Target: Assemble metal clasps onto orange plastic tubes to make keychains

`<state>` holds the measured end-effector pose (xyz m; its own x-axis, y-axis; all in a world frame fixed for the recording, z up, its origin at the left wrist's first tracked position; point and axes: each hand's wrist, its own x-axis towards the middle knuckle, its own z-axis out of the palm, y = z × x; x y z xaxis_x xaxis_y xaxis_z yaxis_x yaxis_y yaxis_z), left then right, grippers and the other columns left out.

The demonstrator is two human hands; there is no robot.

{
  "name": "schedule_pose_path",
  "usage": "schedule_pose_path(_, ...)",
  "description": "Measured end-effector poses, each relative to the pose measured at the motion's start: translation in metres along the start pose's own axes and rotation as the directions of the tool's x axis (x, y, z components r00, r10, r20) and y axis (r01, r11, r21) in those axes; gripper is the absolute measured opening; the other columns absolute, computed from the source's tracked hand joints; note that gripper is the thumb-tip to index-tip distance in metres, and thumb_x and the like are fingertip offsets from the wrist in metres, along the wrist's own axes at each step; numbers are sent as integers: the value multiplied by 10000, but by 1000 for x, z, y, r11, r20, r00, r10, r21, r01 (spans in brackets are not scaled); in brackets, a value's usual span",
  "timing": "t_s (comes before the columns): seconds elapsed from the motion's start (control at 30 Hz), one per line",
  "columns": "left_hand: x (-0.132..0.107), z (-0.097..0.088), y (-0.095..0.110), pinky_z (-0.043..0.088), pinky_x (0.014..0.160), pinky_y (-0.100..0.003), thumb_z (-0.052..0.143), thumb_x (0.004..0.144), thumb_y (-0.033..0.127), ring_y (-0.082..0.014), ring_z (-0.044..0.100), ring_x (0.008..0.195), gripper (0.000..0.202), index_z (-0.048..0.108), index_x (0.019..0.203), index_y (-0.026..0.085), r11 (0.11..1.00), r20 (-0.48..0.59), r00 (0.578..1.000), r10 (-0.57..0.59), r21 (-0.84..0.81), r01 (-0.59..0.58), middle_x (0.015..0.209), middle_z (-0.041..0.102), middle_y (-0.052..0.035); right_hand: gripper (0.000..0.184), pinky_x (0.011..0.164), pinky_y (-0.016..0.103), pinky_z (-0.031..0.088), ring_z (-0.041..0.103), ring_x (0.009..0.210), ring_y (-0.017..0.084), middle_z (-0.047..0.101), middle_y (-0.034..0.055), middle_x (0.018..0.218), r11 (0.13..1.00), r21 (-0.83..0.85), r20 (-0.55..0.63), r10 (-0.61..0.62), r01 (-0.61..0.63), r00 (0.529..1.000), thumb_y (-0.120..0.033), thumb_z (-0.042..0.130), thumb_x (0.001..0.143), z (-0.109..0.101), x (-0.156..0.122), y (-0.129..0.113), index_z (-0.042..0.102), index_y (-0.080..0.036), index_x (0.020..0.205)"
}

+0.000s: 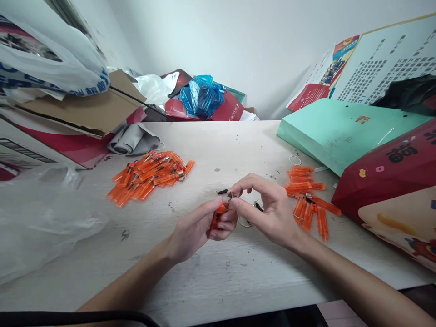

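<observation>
1. Head view: we see our two hands close together above the middle of the pale table (190,281).
2. Our left hand (200,223) is closed around one orange lighter (216,220), which is tilted, its upper end toward the right hand.
3. Our right hand (270,208) pinches a small metal piece (232,195) between thumb and forefinger, just at the upper end of this lighter; whether the two parts are joined, we cannot tell.
4. Just beyond our fingers lies a small black piece (222,191) on the table.
5. To the left and farther, we have a big heap of orange lighters (150,176).
6. To the right of our right hand lies a smaller, looser group of lighters (308,212), near the red bag (384,181).
7. At the far right we see a mint-green bag (337,129); at the left, a clear plastic bag (44,222).
</observation>
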<state>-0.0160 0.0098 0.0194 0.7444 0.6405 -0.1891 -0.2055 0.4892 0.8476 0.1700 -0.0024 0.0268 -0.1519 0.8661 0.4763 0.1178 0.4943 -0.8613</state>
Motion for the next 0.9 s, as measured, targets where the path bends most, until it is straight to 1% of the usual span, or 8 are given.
schedule_pose_path(0.17,0,1,0,200,550,-275,492,976,512,-124,227,660,374,405,823,182,1000,-10,1000,10,-3,-10,768,285,13,83,782,334,527,651,845,163,696,23,908,999,-36,63,-38,41,997,-152,664,891,0,1,0,696,-226,910)
schedule_pose_path(0.4,0,0,0,224,557,-273,478,970,492,-133,223,675,345,422,834,180,999,-17,1000,22,27,-21,788,291,4,83,792,338,536,656,856,167,689,26,929,996,-63,78,-54,59,995,-164,679,886,0,0,1,704,-233,926)
schedule_pose_path(0.63,-2,0,-2,228,561,-279,402,978,449,-144,212,681,305,433,841,178,997,-37,999,37,71,-35,778,272,2,71,807,328,533,656,880,163,677,40,954,996,-64,91,-57,62,994,-171,696,892,1,-1,1,722,-219,938)
schedule_pose_path(0.77,-2,1,-1,220,564,-285,404,968,444,-151,217,690,293,434,840,183,995,-42,998,40,91,-36,769,266,4,68,805,330,530,655,888,165,676,43,960,995,-72,99,-58,65,993,-185,695,900,1,-1,1,729,-224,944)
schedule_pose_path(0.9,0,3,-1,202,559,-288,429,942,452,-149,208,685,297,402,802,191,993,-58,998,24,117,-17,759,246,9,75,794,314,522,652,886,157,671,47,955,993,-89,104,-66,75,992,-171,692,901,0,-1,1,740,-209,944)
